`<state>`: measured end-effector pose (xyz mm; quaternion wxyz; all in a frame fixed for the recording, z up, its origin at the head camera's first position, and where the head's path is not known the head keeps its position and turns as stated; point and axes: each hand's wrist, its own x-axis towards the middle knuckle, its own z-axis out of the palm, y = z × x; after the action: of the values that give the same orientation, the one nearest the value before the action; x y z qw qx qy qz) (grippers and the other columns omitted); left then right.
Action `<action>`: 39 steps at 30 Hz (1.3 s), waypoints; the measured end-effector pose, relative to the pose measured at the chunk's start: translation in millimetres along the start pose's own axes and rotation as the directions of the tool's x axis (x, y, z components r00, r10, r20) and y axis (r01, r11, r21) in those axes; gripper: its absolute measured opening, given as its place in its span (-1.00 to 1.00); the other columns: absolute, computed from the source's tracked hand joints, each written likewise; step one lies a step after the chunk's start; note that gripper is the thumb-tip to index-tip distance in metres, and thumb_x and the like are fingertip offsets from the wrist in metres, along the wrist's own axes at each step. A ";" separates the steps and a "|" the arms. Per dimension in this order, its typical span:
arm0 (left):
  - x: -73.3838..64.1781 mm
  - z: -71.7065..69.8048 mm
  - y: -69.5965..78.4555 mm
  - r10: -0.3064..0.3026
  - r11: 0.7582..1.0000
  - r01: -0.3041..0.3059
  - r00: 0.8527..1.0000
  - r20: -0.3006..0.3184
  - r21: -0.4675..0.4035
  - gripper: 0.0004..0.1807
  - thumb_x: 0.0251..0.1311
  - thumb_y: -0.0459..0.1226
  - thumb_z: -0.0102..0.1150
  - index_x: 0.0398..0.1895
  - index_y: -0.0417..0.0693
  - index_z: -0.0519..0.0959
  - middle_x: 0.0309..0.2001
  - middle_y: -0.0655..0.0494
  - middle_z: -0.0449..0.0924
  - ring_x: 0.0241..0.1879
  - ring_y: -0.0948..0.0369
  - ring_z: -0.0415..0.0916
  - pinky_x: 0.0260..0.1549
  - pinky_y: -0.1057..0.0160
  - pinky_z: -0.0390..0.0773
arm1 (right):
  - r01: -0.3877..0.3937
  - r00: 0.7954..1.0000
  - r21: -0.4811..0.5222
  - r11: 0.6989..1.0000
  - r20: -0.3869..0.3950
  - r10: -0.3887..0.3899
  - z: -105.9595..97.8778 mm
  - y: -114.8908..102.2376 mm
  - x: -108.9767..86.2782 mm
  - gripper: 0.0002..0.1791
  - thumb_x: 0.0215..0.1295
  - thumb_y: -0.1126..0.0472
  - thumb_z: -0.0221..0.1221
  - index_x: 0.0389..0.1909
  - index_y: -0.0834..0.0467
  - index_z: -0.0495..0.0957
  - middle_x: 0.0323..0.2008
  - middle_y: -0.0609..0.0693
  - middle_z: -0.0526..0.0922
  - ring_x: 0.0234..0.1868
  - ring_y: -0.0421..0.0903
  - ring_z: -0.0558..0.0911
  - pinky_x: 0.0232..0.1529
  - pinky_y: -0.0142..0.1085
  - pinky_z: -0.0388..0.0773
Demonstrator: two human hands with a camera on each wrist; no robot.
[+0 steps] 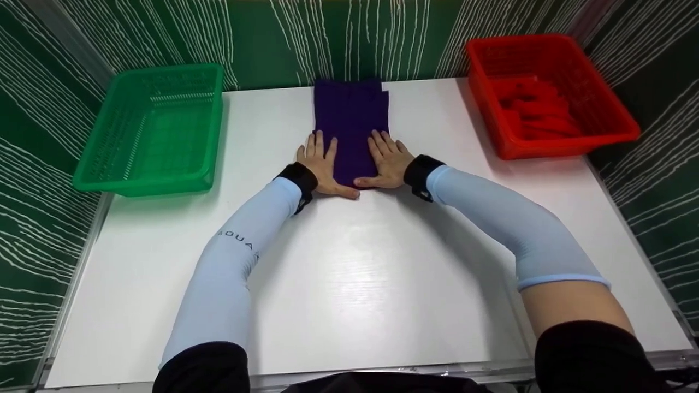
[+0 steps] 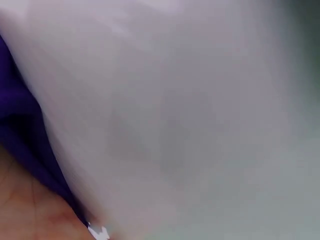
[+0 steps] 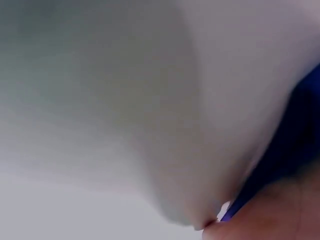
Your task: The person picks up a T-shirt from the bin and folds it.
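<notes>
A dark purple cloth (image 1: 352,109), folded into a long rectangle, lies flat on the white table (image 1: 355,284) at its far middle. My left hand (image 1: 321,168) rests palm down on the cloth's left near corner, fingers straight and spread. On the right near corner my right hand (image 1: 390,162) presses in the same way, thumb pointing inward along the near edge. The left wrist view catches a purple edge of the cloth (image 2: 25,120) beside the palm. In the right wrist view the cloth (image 3: 295,135) shows above the base of the hand.
At the left stands a green plastic basket (image 1: 210,147) with nothing visible inside. A red basket (image 1: 595,143) at the back right holds crumpled red cloth (image 1: 540,109). Green walls with white streaks (image 1: 262,43) enclose the table's back and sides.
</notes>
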<state>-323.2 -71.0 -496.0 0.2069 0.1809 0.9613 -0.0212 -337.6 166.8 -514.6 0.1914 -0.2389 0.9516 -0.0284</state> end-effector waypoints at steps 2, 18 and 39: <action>-7.0 -0.6 -3.0 -0.001 1.000 0.001 1.000 0.005 0.004 0.75 -0.18 0.79 0.09 0.78 0.01 -0.54 0.74 -0.29 -0.69 0.76 -0.24 -0.60 0.71 -0.29 -0.21 | -0.002 1.000 0.003 1.000 -0.001 0.002 3.9 6.9 -2.9 0.53 0.26 -0.80 -0.11 0.75 0.25 -0.49 0.77 0.25 -0.53 0.79 0.27 -0.41 0.74 0.25 -0.23; -31.1 8.0 -28.3 0.022 1.000 -0.023 0.999 -0.029 -0.016 0.60 0.08 0.70 0.04 0.79 -0.20 -0.37 0.75 -0.44 -0.45 0.76 -0.33 -0.35 0.64 -0.40 0.04 | 0.095 0.983 -0.165 0.982 -0.138 -0.118 -6.3 13.4 -53.0 0.32 0.38 -0.61 0.10 0.73 0.35 0.00 0.66 0.49 0.14 0.50 0.53 0.42 0.32 0.30 0.60; -74.3 20.4 1.3 0.344 0.939 -0.316 0.880 -0.327 0.135 -0.76 0.51 -0.33 0.13 -0.01 -0.29 0.73 0.07 -0.26 0.78 -0.16 -0.16 0.81 -0.22 -0.07 0.83 | 0.375 0.801 -0.365 0.852 -0.335 -0.496 11.8 -3.4 -89.4 -0.71 0.38 0.12 0.37 -0.34 0.24 0.52 -0.46 0.12 0.61 -0.61 0.00 0.57 -0.60 0.00 0.62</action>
<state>-251.7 -97.4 -484.4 0.0281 0.3508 0.9360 0.0090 -259.0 205.8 -493.7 -0.0639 -0.4658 0.8825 0.0127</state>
